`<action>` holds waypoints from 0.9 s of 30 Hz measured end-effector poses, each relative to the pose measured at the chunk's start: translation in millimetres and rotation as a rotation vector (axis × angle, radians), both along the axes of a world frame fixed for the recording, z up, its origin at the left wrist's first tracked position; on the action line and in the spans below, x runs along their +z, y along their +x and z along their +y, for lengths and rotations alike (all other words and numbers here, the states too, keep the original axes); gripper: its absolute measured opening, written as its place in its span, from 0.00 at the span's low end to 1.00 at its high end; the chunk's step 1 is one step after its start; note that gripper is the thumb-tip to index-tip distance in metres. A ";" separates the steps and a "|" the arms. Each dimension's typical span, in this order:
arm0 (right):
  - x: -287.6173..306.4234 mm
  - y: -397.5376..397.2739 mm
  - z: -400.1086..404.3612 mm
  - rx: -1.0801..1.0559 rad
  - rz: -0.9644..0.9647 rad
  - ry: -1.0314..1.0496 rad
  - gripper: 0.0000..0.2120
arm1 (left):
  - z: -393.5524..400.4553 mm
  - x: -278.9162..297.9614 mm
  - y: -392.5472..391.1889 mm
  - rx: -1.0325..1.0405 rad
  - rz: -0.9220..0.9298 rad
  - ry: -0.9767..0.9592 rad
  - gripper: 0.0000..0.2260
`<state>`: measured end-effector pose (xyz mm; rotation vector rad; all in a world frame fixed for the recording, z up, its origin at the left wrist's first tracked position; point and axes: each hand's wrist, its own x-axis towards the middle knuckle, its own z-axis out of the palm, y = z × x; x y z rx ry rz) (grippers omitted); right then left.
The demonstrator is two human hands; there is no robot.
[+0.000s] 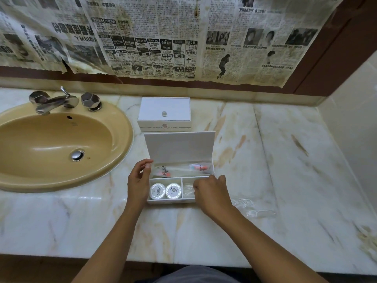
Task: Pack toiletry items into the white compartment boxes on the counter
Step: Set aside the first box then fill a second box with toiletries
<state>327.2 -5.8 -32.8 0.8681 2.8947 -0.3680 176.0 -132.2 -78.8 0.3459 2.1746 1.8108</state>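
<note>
Closed box (164,117) print too small to read

2 bare forearms, no sleeves in view. Thin ring (197,187) on a finger of right hand (212,193). Grey garment (193,275) at bottom edge.

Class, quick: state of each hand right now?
Left hand: open, fingers loosely curved beside the open box, holding nothing.
Right hand: over the box's right compartment; grip cannot be told.

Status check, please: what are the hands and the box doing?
Left hand steadying open white compartment box. Right hand over front-right compartment. Two round wrapped soaps packed. Nothing blocking.
</note>
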 end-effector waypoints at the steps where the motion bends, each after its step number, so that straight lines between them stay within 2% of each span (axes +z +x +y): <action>1: -0.7 0.1 -0.5 -0.006 0.032 0.013 0.10 | 0.0 0.2 0.0 0.002 0.000 0.001 0.07; 3: -6.2 1.8 0.0 -0.032 0.136 0.027 0.09 | 0.5 0.5 0.0 0.004 0.001 -0.002 0.06; 6: -17.5 12.0 3.4 -0.087 0.429 0.047 0.08 | 0.8 -0.1 -0.4 0.003 0.001 -0.016 0.07; 9: -21.7 27.5 12.3 -0.144 0.550 0.066 0.13 | -0.2 -1.1 -1.3 -0.001 0.005 -0.021 0.07; 13: -36.2 55.9 28.2 -0.276 0.561 0.075 0.19 | -0.3 -1.8 -1.1 -0.001 0.016 -0.034 0.07; 20: -73.5 108.2 45.7 -0.469 0.414 -0.118 0.31 | -0.4 -0.8 0.1 -0.007 0.023 -0.042 0.07; 27: -74.1 91.9 48.3 -0.499 0.556 -0.338 0.32 | -0.1 -2.2 -0.4 -0.009 0.030 -0.051 0.07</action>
